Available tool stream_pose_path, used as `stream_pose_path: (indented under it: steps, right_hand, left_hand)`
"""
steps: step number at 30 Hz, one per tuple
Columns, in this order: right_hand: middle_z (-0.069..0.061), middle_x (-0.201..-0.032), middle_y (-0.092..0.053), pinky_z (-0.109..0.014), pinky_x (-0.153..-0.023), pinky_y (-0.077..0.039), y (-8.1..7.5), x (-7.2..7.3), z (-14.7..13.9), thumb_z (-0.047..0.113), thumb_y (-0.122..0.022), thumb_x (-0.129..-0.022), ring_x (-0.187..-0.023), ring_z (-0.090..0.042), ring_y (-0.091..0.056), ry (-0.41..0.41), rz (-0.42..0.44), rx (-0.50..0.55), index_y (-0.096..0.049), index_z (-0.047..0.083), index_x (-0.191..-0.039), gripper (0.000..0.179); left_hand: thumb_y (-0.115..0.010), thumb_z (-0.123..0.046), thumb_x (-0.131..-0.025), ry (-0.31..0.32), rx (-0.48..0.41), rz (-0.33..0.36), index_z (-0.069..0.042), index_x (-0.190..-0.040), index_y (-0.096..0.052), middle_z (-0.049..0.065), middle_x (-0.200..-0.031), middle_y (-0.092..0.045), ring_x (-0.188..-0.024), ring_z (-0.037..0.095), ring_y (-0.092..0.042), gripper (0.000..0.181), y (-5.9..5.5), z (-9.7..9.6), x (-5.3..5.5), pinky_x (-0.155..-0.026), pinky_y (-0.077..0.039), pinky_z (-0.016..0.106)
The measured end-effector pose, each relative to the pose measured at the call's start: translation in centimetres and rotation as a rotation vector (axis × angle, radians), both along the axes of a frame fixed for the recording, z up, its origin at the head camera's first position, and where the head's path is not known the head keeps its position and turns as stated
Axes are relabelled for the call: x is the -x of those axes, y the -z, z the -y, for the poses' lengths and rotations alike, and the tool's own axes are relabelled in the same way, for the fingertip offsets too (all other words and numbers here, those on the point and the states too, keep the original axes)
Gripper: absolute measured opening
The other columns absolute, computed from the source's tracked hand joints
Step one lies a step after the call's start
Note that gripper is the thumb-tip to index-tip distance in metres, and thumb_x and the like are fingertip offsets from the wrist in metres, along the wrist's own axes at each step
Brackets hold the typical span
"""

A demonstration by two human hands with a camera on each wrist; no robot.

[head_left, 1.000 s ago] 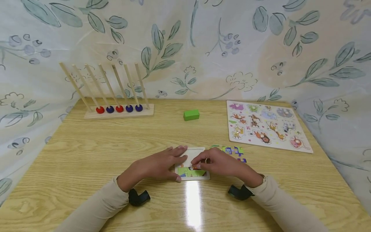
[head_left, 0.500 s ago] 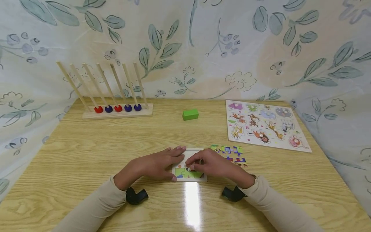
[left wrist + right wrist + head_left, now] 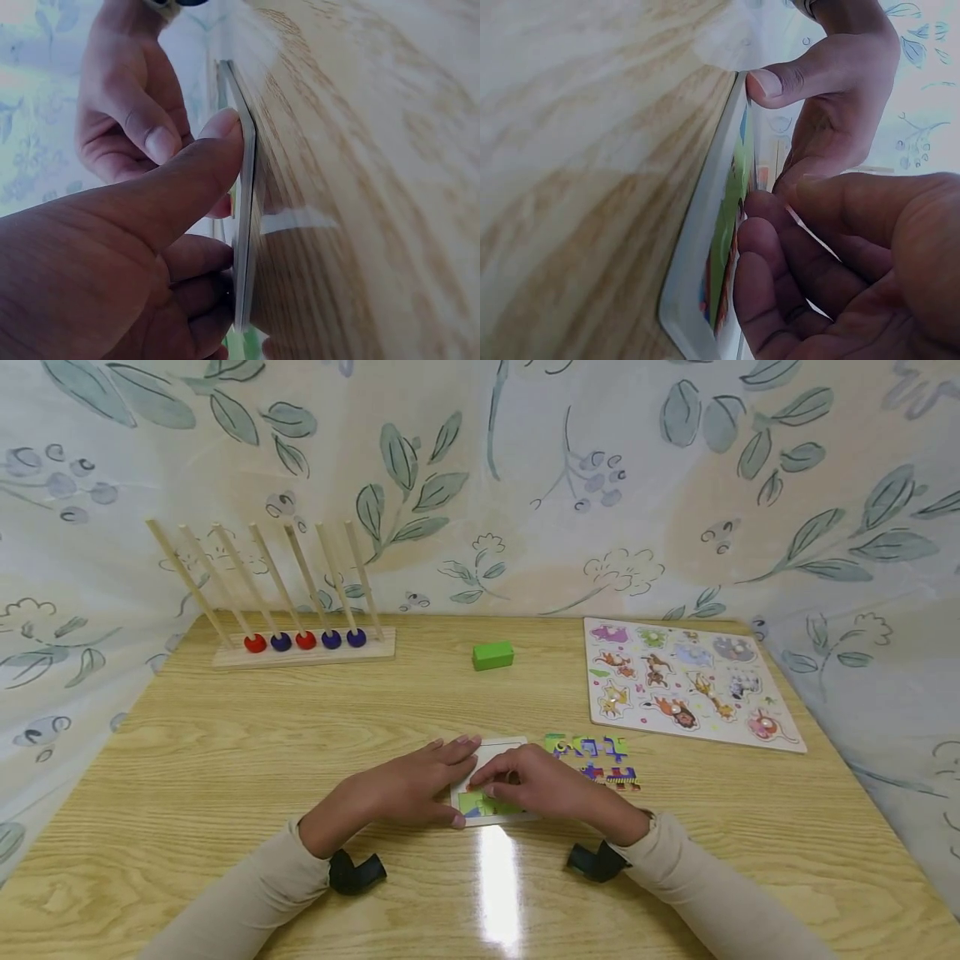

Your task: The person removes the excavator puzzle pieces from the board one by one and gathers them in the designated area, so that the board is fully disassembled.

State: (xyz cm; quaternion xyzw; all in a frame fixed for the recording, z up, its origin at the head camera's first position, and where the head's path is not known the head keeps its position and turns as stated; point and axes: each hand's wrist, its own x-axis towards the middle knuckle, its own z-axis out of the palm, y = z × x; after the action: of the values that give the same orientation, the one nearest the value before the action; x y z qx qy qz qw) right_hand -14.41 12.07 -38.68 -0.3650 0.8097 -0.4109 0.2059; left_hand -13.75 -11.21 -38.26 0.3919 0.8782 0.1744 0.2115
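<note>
A small white puzzle tray (image 3: 501, 745) lies on the table, with green puzzle pieces (image 3: 474, 805) filling its near side. My left hand (image 3: 416, 785) rests on the tray's left side with fairly straight fingers, its thumb at the near corner. In the left wrist view, that thumb presses the tray's edge (image 3: 247, 154). Over the tray, my right hand (image 3: 551, 782) has thumb and index finger pinched together, apparently on a small puzzle piece mostly hidden by the fingers. Its other curled fingers (image 3: 755, 289) are close above the laid pieces in the right wrist view.
Loose puzzle pieces (image 3: 588, 747) lie just right of the tray. Behind them is an animal peg puzzle board (image 3: 645, 723). A green block (image 3: 492, 656) sits at the back middle. At back left stands a wooden peg rack (image 3: 307, 656) with red and blue beads.
My right hand has shifted left across the tray, its fingertips now nearer the tray's left side. The tray has turned slightly. My left hand stays almost where it was.
</note>
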Motion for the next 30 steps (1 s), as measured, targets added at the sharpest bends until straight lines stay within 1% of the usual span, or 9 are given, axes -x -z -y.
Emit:
stream_pose_path:
  steps: [3, 6, 9, 13, 15, 19, 23, 30]
  right_hand:
    - [0.0, -0.107, -0.071, -0.022, -0.061, -0.045, 0.12, 0.02, 0.14, 0.001, -0.061, -0.094, -0.067, -0.005, -0.051, -0.003, 0.011, -0.005, -0.072, 0.005, -0.113, 0.022]
    - [0.001, -0.106, -0.07, -0.023, -0.064, -0.047, 0.13, 0.0, 0.21, 0.001, -0.061, -0.094, -0.071, -0.006, -0.054, 0.005, 0.022, -0.01, -0.071, 0.006, -0.113, 0.022]
    - [0.001, -0.101, -0.07, -0.023, -0.061, -0.045, 0.07, -0.05, 0.24, 0.001, -0.061, -0.094, -0.068, -0.007, -0.053, 0.012, 0.041, -0.007, -0.071, 0.007, -0.112, 0.021]
    - [0.0, -0.09, -0.068, -0.021, -0.057, -0.041, 0.06, -0.16, 0.28, 0.001, -0.062, -0.094, -0.063, -0.006, -0.048, 0.02, 0.065, 0.003, -0.072, 0.007, -0.11, 0.02]
    - [-0.001, -0.087, -0.067, -0.021, -0.056, -0.04, 0.11, -0.2, 0.27, 0.0, -0.062, -0.093, -0.062, -0.006, -0.047, 0.025, 0.074, 0.009, -0.072, 0.007, -0.109, 0.02]
    - [-0.003, -0.095, -0.067, -0.021, -0.059, -0.042, 0.25, -0.23, 0.16, -0.002, -0.061, -0.093, -0.065, -0.008, -0.05, 0.022, 0.075, 0.035, -0.071, 0.007, -0.108, 0.021]
    - [-0.003, -0.105, -0.067, -0.023, -0.065, -0.047, 0.29, -0.26, 0.15, -0.003, -0.061, -0.093, -0.074, -0.011, -0.055, 0.004, 0.06, 0.063, -0.07, 0.007, -0.108, 0.021]
    - [-0.002, -0.109, -0.066, -0.029, -0.073, -0.052, 0.21, -0.38, 0.13, -0.002, -0.061, -0.093, -0.087, -0.014, -0.059, -0.009, 0.037, 0.103, -0.07, 0.007, -0.107, 0.019]
  left_hand:
    - [-0.07, -0.042, -0.089, -0.01, -0.006, 0.009, -0.002, -0.154, -0.022, 0.008, -0.162, -0.009, -0.147, 0.02, -0.008, 0.09, 0.04, -0.02, 0.01, -0.117, -0.01, 0.042]
    - [-0.07, -0.041, -0.089, -0.015, -0.019, 0.019, -0.003, -0.154, -0.02, 0.008, -0.162, -0.009, -0.147, 0.02, -0.008, 0.091, 0.04, 0.01, 0.03, -0.117, -0.01, 0.042]
    - [-0.07, -0.041, -0.089, -0.015, -0.025, 0.025, -0.002, -0.154, -0.02, 0.007, -0.162, -0.009, -0.147, 0.02, -0.007, 0.091, 0.07, 0.07, 0.06, -0.117, -0.009, 0.043]
    - [-0.07, -0.041, -0.089, -0.011, -0.03, 0.023, -0.001, -0.153, -0.022, 0.008, -0.162, -0.008, -0.147, 0.021, -0.007, 0.09, 0.1, 0.15, 0.07, -0.117, -0.009, 0.043]
    - [-0.07, -0.041, -0.089, -0.009, -0.03, 0.023, 0.0, -0.153, -0.023, 0.008, -0.162, -0.008, -0.147, 0.021, -0.006, 0.089, 0.1, 0.17, 0.05, -0.117, -0.009, 0.044]
    - [-0.07, -0.041, -0.089, -0.012, -0.03, 0.027, -0.001, -0.153, -0.022, 0.008, -0.162, -0.008, -0.147, 0.021, -0.007, 0.09, 0.11, 0.13, 0.06, -0.117, -0.009, 0.044]
    - [-0.07, -0.041, -0.088, -0.022, -0.027, 0.033, -0.003, -0.154, -0.021, 0.007, -0.162, -0.008, -0.147, 0.021, -0.007, 0.091, 0.04, 0.1, 0.07, -0.117, -0.009, 0.044]
    - [-0.07, -0.042, -0.089, -0.026, -0.026, 0.042, -0.005, -0.155, -0.02, 0.006, -0.162, -0.008, -0.147, 0.02, -0.006, 0.091, 0.02, 0.13, 0.06, -0.117, -0.009, 0.043]
